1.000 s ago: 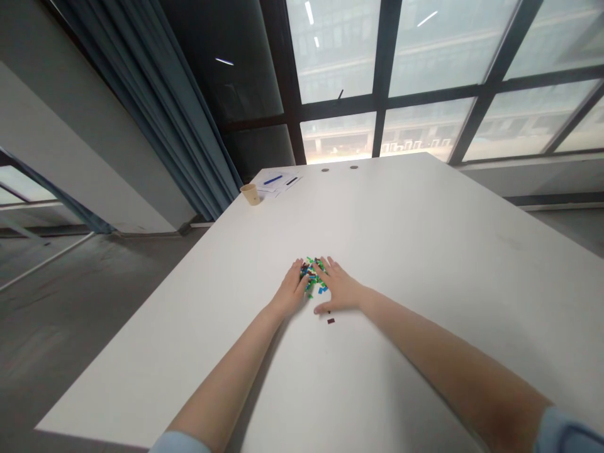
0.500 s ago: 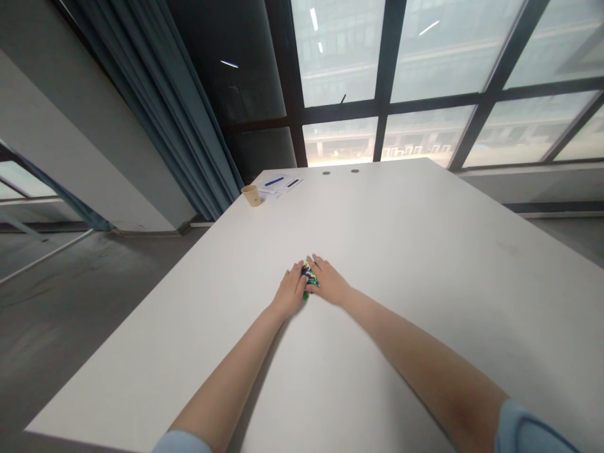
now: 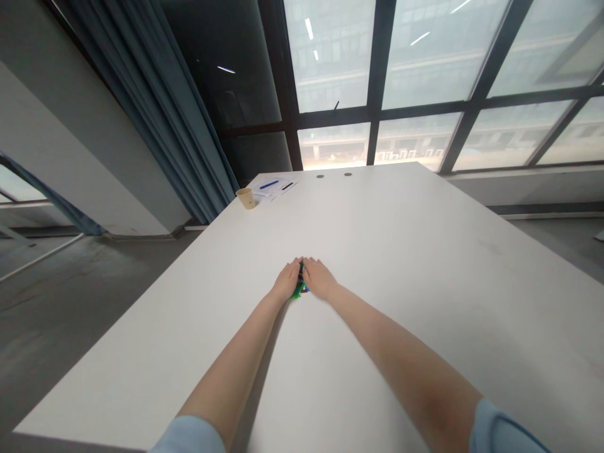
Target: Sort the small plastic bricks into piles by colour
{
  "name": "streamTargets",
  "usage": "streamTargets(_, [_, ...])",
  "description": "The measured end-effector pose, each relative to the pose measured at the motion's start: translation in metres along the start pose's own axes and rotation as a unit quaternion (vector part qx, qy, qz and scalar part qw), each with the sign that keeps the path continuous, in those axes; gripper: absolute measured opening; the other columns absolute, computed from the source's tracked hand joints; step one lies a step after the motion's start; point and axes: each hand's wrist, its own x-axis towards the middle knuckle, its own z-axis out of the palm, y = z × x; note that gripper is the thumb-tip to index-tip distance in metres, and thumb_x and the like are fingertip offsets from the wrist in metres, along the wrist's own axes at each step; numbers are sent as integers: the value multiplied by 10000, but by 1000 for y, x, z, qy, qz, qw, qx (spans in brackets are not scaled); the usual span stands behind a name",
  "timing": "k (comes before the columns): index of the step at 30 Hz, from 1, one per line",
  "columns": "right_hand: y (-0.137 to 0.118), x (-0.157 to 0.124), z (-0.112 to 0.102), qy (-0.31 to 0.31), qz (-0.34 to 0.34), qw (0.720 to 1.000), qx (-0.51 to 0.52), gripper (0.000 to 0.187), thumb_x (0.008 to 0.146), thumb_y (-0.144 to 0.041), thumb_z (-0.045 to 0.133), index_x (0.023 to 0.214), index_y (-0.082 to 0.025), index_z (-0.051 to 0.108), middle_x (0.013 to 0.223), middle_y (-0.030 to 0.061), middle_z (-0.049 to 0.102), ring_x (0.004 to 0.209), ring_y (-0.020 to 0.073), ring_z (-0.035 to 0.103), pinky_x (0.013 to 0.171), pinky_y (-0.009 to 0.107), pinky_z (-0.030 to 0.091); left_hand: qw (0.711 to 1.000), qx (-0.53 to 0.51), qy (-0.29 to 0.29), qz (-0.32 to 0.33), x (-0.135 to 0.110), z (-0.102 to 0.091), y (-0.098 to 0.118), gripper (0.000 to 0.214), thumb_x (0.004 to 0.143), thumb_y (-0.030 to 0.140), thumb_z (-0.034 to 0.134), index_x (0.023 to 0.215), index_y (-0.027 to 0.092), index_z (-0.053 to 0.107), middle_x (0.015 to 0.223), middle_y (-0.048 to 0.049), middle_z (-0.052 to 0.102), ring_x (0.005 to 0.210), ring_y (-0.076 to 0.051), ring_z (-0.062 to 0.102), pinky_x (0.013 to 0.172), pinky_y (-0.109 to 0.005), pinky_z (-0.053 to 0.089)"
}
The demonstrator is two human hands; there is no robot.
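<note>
Well toward us from the paper cup [image 3: 246,198] | we gather small plastic bricks [image 3: 297,292] between left hand [image 3: 286,282] and right hand [image 3: 319,279] | fingers [image 3: 295,264] pressed together, curving round the pile

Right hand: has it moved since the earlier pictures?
Yes. Judged against the paper cup, the right hand has slid left and slightly away from you, closing in on the left hand.

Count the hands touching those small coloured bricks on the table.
2: the left hand touches the left side of the small plastic bricks and the right hand touches their right side. The bricks lie between them, partly hidden.
</note>
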Motion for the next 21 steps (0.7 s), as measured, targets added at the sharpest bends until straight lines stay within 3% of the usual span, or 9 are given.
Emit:
streamTargets(7, [3,-21,-13,21,-14,999,31,375,889,-225,318,1208,-104,473,1262,123,500,1174,167,430,989,299,294,1000,1,12,19,-25,-1,18,467,908,351,194,1246,158,450,1305,-88,474,1240,-168,389,1075,-411,232])
streamTargets(12, [23,-27,-38,80,33,994,60,344,912,-316,301,871,-162,606,912,89,644,903,170,553,830,280,368,998,27,46,29,-29,-9,34,467,911,351,200,1283,148,397,1355,-91,412,1298,-174,285,1105,-420,139])
streamTargets(16, [30,-41,-46,117,78,986,95,336,877,-386,376,706,-185,582,685,51,618,668,162,538,674,270,365,996,52,63,46,-36,-7,55,452,908,346,229,1264,133,411,1338,-98,434,1303,-186,274,1104,-413,147])
streamTargets(21, [31,-56,-48,169,123,961,180,408,835,-484,389,598,-189,540,568,12,557,583,136,487,605,247,340,992,83,78,53,-51,3,73,436,904,306,236,1232,103,438,1294,-123,476,1283,-226,310,1088,-447,177])
